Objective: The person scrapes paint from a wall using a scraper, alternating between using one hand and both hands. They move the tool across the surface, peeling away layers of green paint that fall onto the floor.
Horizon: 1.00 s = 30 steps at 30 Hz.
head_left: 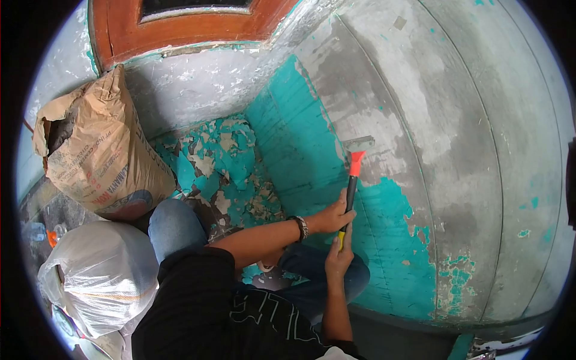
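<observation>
A long-handled scraper (pixel 350 191) with a black shaft, a red neck and a yellow end is held by both my hands. Its wide metal blade lies against the wall, at the border between turquoise paint (pixel 300 138) and bare grey plaster (pixel 414 108). My left hand (pixel 332 216), with a bracelet at the wrist, is closed around the shaft. Lower down, my right hand (pixel 339 258) wraps the handle near its yellow end. The blade's contact edge is too small to judge exactly.
Peeled turquoise paint flakes (pixel 225 159) cover the floor in the corner. A torn brown paper sack (pixel 111 153) stands at the left, with a full white plastic bag (pixel 102 273) nearer me. A wooden frame (pixel 198 33) is set in the far wall.
</observation>
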{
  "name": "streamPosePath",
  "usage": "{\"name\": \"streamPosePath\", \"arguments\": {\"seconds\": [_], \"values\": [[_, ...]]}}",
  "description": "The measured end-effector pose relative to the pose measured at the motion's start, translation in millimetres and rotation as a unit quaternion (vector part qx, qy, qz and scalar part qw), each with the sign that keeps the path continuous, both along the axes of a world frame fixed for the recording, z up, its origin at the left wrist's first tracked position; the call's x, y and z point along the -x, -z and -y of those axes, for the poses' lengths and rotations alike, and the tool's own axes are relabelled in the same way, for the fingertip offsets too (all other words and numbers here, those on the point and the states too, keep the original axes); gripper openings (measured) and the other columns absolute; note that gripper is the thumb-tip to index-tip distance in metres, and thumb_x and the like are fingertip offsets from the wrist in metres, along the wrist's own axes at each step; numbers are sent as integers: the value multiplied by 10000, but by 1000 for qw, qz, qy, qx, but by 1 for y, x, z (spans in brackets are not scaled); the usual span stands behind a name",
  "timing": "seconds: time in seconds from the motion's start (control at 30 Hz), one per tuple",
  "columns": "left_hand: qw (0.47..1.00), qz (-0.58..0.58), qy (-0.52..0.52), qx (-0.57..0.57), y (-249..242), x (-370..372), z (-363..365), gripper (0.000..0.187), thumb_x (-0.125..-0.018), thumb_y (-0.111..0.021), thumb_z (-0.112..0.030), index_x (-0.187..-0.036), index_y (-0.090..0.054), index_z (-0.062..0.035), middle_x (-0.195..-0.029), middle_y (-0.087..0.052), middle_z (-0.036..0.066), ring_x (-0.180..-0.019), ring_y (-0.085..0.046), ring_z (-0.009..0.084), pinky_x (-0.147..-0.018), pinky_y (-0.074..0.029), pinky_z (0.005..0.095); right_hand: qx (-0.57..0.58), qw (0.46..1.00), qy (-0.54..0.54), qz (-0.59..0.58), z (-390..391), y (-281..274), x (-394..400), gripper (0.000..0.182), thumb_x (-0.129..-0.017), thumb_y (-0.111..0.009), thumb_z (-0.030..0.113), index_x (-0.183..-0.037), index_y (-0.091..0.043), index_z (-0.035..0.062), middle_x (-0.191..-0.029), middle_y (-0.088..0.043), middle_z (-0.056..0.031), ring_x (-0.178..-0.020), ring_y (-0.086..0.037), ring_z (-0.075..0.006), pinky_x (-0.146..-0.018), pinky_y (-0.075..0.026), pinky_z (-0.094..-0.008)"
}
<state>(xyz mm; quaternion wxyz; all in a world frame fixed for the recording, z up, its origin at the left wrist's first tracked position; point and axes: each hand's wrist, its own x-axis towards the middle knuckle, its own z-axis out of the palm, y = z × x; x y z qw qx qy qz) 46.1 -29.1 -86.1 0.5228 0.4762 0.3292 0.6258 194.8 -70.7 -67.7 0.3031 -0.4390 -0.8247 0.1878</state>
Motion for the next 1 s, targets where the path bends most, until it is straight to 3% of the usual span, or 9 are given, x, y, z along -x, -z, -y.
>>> {"name": "streamPosePath", "arguments": {"seconds": [0.07,0.13,0.27,0.33,0.43,0.57,0.77,0.87,1.0], "values": [[999,-4,-41,-25,2,-2,-1,707,-937,-487,-196,-1411,-50,94,-1141,-448,252,-1065,-514,302,-952,-395,400,-1,1000,-5,0,-2,0,1,489,-961,-470,100,-1430,-365,7,-771,-591,-53,-593,-461,-77,-531,-398,-244],[996,-29,-75,-48,11,-17,-3,699,-935,-488,-192,-1414,-59,80,-1120,-456,244,-1043,-522,292,-932,-404,400,29,999,5,15,3,-3,-11,497,-937,-497,61,-1414,-379,-10,-1098,-648,-229,-760,-632,-196,-666,-498,-307],[996,3,-72,-60,14,-10,-6,691,-933,-494,-192,-1420,-79,68,-1043,-462,200,-938,-526,243,-876,-425,383,3,1000,4,-1,6,-6,1,497,-937,-507,66,-1415,-385,3,-1062,-657,-222,-725,-616,-193,-659,-496,-307],[999,9,-39,-25,7,7,-7,695,-932,-498,-194,-1417,-82,81,-1057,-448,199,-951,-513,243,-899,-415,371,13,1000,8,15,1,-7,13,485,-958,-475,81,-1430,-376,28,-1000,-660,-129,-693,-537,-90,-606,-453,-243],[1000,19,-17,5,6,5,-7,690,-931,-503,-193,-1409,-99,98,-1043,-437,181,-936,-497,231,-902,-412,353,20,1000,5,19,2,-17,18,487,-946,-499,82,-1414,-388,4,-1070,-660,-218,-789,-650,-196,-690,-503,-299],[988,0,-127,-87,13,-23,-7,661,-925,-509,-180,-1394,-134,98,-978,-442,148,-874,-499,212,-813,-437,358,8,1000,0,21,4,-15,-2,486,-947,-498,92,-1419,-398,38,-1015,-668,-212,-705,-623,-190,-634,-490,-315],[997,58,-10,41,4,17,-7,689,-930,-506,-184,-1403,-100,108,-1038,-442,177,-913,-493,210,-831,-444,345,20,999,4,31,1,-18,20,485,-958,-484,100,-1432,-389,60,-968,-666,-143,-675,-540,-127,-608,-453,-282],[997,24,-76,-23,16,0,-16,730,-935,-506,-193,-1413,-48,116,-969,-493,176,-873,-520,204,-821,-454,338,32,999,-2,20,0,-21,16,485,-953,-487,97,-1428,-398,67,-904,-646,-120,-654,-523,-120,-596,-442,-274],[998,37,-42,-25,-5,-26,0,768,-937,-506,-208,-1402,-9,149,-1016,-496,214,-904,-536,213,-833,-459,339,73,996,26,46,22,-53,-9,467,-931,-503,81,-1383,-430,-11,-1119,-640,-212,-821,-629,-190,-725,-486,-297]]}}
